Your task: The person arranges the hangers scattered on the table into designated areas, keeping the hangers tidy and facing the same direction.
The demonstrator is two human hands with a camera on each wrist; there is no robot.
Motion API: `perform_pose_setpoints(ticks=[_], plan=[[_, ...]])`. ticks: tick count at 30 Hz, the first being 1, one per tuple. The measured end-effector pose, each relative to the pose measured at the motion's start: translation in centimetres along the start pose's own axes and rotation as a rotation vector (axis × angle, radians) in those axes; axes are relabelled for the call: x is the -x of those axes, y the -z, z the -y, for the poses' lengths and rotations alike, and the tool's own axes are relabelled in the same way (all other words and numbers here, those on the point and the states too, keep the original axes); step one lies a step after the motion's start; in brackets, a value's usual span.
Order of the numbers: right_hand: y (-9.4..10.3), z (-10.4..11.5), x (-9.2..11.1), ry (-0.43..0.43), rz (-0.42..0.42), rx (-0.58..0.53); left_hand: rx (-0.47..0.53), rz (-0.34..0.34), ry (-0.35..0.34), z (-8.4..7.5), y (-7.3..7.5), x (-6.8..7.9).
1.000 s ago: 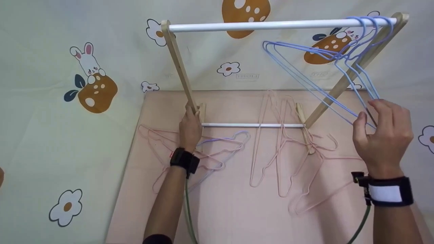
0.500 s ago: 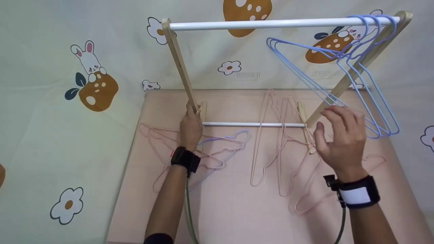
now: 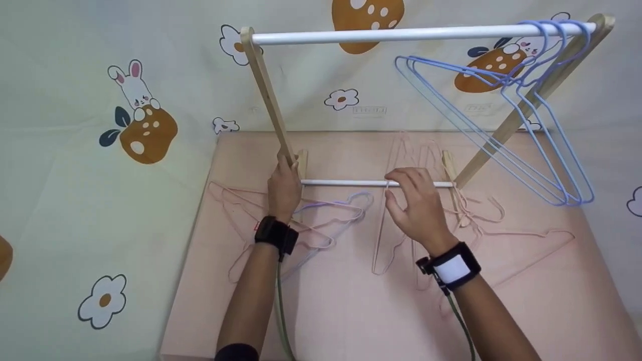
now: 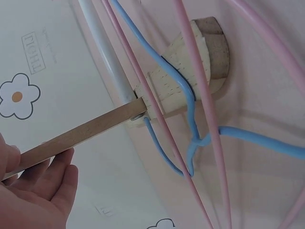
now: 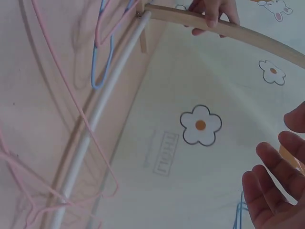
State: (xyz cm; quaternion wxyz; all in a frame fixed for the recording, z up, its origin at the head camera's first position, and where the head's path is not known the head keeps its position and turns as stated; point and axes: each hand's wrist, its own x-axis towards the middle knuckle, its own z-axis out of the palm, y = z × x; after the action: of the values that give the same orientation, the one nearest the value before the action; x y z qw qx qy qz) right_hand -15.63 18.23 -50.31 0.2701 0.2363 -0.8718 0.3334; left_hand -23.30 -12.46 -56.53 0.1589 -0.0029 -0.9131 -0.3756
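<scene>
Beneath both hands (image 3: 285,193) (image 3: 416,208), pink hangers (image 4: 209,105), scattered.

Post (image 3: 268,100) gripped by left hand (image 3: 284,188): tan. Rails (image 3: 401,35) right of grip: white. Below grip: pink hangers (image 4: 205,90), one blue hanger (image 4: 262,139). Well right: hung hangers (image 3: 507,80), blue. Wall (image 3: 50,210) behind: pale, white flowers (image 3: 103,312), white-spotted brown fruit (image 3: 160,133).

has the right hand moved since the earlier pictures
Yes, leftward: in the head view, the right hand has moved from beside the hanging blue clothes hangers to in front of the lower white bar.
</scene>
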Motion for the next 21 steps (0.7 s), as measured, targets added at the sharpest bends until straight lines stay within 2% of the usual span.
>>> perform_pose_setpoints(ticks=[6, 12, 15, 21], plan=[[-3.7, -0.1, 0.4, -0.059, 0.153, -0.026, 0.005, -0.006, -0.002, 0.2, 0.0, 0.0], [-7.0, -1.5, 0.9, -0.103, 0.296, -0.02, 0.005, -0.02, -0.036, 0.3, 0.0, 0.0], [-8.1, -2.4, 1.3, -0.105, 0.357, -0.023, -0.005, -0.027, -0.056, 0.3, 0.0, 0.1], [-9.4, -3.5, 2.2, -0.068, 0.43, -0.008, -0.005, -0.016, -0.035, 0.2, 0.0, 0.1]])
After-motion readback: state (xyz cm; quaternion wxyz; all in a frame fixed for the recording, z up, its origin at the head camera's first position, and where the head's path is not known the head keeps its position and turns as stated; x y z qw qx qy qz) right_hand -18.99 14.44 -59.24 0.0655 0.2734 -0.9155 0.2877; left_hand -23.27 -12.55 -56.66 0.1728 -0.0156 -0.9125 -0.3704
